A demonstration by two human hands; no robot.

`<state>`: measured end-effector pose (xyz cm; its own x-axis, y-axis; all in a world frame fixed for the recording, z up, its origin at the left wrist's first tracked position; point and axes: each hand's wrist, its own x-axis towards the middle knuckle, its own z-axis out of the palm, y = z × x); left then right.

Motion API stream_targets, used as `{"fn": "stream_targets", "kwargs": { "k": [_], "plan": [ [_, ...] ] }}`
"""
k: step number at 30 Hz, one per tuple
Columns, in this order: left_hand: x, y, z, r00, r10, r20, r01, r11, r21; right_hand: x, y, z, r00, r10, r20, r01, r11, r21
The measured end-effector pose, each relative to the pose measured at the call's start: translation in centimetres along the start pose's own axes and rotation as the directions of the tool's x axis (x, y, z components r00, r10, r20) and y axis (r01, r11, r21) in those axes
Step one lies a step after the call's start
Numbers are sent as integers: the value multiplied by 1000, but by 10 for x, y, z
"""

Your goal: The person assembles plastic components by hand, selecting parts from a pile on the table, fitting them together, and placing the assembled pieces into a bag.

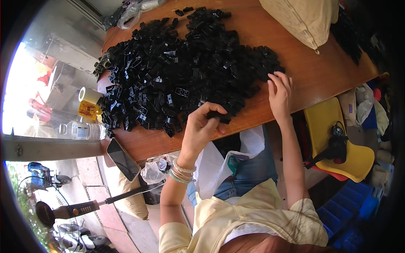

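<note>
A big heap of small black plastic parts [168, 76] covers much of the brown wooden table [312, 80]. At the heap's near edge, my left hand [202, 124] is closed, with a black plastic part [222, 118] between thumb and fingers. The part's exact shape is hard to make out against the dark heap. My right hand [280, 92] reaches to the heap's right end, its fingers bent but apart, fingertips next to the outermost pieces. I see nothing held in it. Below the table edge, an open white bag [215, 168] lies over my lap.
A phone [123, 159] overhangs the table's left corner, near a clear bottle [84, 130] and a tape roll [89, 96]. A beige sack [301, 21] sits at the far right. A yellow chair [358, 158] and blue bins [344, 204] stand to the right.
</note>
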<state>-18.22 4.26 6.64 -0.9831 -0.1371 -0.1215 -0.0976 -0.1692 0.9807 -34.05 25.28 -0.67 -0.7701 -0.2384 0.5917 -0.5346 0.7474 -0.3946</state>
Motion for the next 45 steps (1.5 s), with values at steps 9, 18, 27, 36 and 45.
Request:
{"fn": "stream_targets", "kwargs": {
  "k": [9,18,27,36,45],
  "plan": [
    [-26,-19,16,987,-109,119,117,991,-66,-6,-1,2,984,-175,26,177,973,-149],
    [-34,-36,13,989,-126,74,119,989,91,-6,3,-35,916,-337,216,352,935,-34],
    [-32,-42,27,1000,28,12,-29,996,89,-37,-28,-62,953,-91,290,-108,791,603],
    [-32,-34,36,998,32,49,-36,996,86,-66,-69,-58,915,-80,395,-339,380,861],
    [-35,-35,37,998,-24,58,24,1000,0,-75,-85,-51,920,-2,392,-361,383,850]
  ]
}}
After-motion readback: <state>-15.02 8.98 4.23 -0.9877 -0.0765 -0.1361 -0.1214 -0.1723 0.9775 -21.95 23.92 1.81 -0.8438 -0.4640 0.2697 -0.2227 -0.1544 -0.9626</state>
